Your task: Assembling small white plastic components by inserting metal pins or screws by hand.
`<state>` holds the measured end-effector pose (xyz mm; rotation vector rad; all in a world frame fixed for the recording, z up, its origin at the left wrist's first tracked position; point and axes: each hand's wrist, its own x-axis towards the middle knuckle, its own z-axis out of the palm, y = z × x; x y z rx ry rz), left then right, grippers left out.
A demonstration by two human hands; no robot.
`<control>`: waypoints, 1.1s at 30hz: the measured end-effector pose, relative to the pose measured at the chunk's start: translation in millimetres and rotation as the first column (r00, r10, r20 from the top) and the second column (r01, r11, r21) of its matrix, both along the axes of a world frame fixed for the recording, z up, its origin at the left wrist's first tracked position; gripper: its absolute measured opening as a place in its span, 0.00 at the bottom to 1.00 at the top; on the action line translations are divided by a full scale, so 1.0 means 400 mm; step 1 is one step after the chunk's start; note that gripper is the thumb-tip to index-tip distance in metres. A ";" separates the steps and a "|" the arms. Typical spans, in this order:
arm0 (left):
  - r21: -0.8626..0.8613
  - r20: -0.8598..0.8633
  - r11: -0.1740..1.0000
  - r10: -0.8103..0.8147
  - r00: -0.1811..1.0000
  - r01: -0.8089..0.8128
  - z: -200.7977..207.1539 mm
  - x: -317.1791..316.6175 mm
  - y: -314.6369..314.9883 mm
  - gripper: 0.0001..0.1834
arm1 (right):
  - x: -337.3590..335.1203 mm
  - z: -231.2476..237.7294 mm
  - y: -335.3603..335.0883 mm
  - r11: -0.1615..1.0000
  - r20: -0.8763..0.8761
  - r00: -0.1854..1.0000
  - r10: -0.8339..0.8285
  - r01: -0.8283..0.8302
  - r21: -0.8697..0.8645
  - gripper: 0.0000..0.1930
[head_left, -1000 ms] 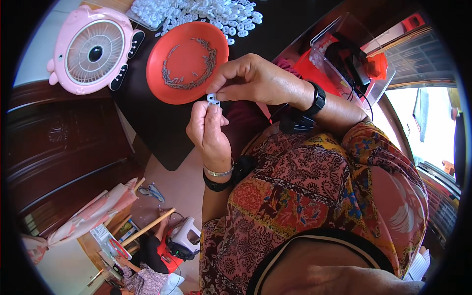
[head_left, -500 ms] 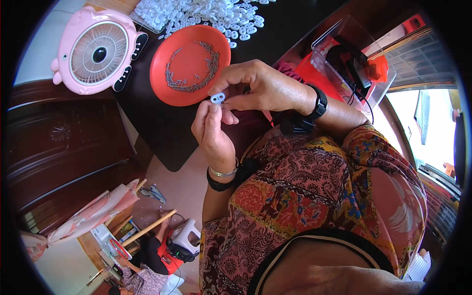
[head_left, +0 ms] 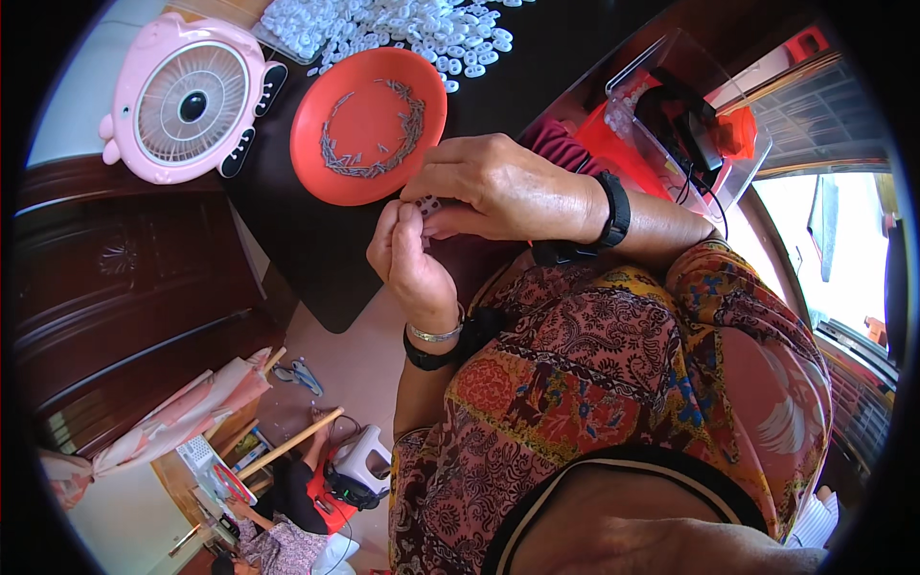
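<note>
A small white two-hole plastic piece (head_left: 428,204) sits between my two hands, partly covered by fingers. My left hand (head_left: 418,268) pinches it from below with thumb and fingertips. From the right, my right hand (head_left: 498,188) closes its fingers and thumb around the same piece; whether it also grips a pin is hidden. Just beyond my hands is an orange-red plate (head_left: 311,125) with thin grey metal pins (head_left: 364,171) scattered in a ring. Farther back lies a heap of similar white two-hole pieces (head_left: 383,34).
A pink animal-shaped fan (head_left: 192,105) stands left of the plate on the dark table (head_left: 316,264). At the right is a clear plastic box (head_left: 690,115) holding dark and orange things. Another person (head_left: 283,546) is at the lower left, near a wooden pole (head_left: 287,446).
Both hands have shifted slightly left and closer together. The white piece has tilted and is more covered by my fingers. The plate has shifted slightly left in view.
</note>
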<state>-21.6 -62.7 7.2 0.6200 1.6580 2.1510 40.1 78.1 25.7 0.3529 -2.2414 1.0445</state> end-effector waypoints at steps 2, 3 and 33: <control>0.005 -0.019 0.999 -0.036 0.999 0.036 -0.013 -0.012 -0.005 0.12 | 0.003 0.003 0.001 1.000 0.027 1.000 -0.001 0.001 0.001 0.17; 0.012 -0.020 0.999 -0.037 0.999 0.038 -0.018 -0.010 -0.006 0.12 | 0.004 0.007 0.001 1.000 0.052 0.999 -0.002 0.002 0.002 0.16; 0.043 -0.098 0.995 0.097 0.990 -0.093 -0.017 -0.011 -0.023 0.16 | -0.039 0.314 0.475 0.495 -0.484 0.629 -0.608 0.778 0.387 0.11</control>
